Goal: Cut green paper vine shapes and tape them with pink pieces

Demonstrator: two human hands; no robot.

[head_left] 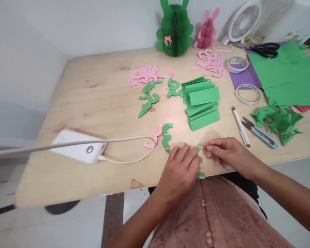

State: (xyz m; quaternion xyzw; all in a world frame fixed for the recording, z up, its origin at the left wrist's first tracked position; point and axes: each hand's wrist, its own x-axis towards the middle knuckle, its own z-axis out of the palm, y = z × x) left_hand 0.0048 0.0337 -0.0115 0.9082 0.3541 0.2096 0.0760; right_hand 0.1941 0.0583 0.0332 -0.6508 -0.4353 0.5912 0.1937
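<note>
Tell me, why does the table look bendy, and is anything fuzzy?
Head view: the wide lens bows the table at its edges; a warm bright patch lies on the wood in front of the folded green paper; the cable at far left is smeared; the left hand, right hand and the green strip they pinch look sharp.

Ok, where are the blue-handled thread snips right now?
The snips lie on the right side of the table in the head view, between the white pen and the green paper scraps, beyond the right hand.
</note>
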